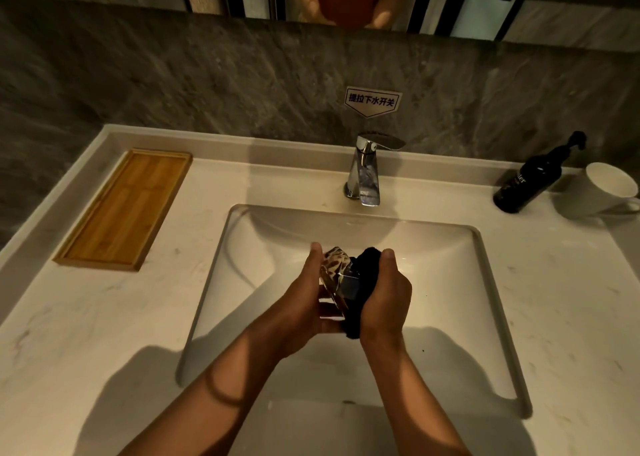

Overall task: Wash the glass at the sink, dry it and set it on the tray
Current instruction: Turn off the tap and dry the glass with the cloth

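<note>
Over the middle of the sink (478,247) my left grip (304,303) is closed around the glass (334,275), which lies tilted on its side above the basin. My right grip (384,296) is clenched on a black cloth (363,275) pressed against the glass. The wooden tray (128,206) lies empty at the desk's (86,317) far left corner. The tap (367,168) stands at the far edge; a dark pump bottle (533,181) and a white mug (602,192) sit at the far right.

Faceted clear glass (334,279): lower part hidden behind left hand (304,303). Black cloth (363,282) mostly covered by right hand (386,303). White ceramic mug (606,190) cut by right edge; dark pump bottle (531,181) label partly unreadable.
</note>
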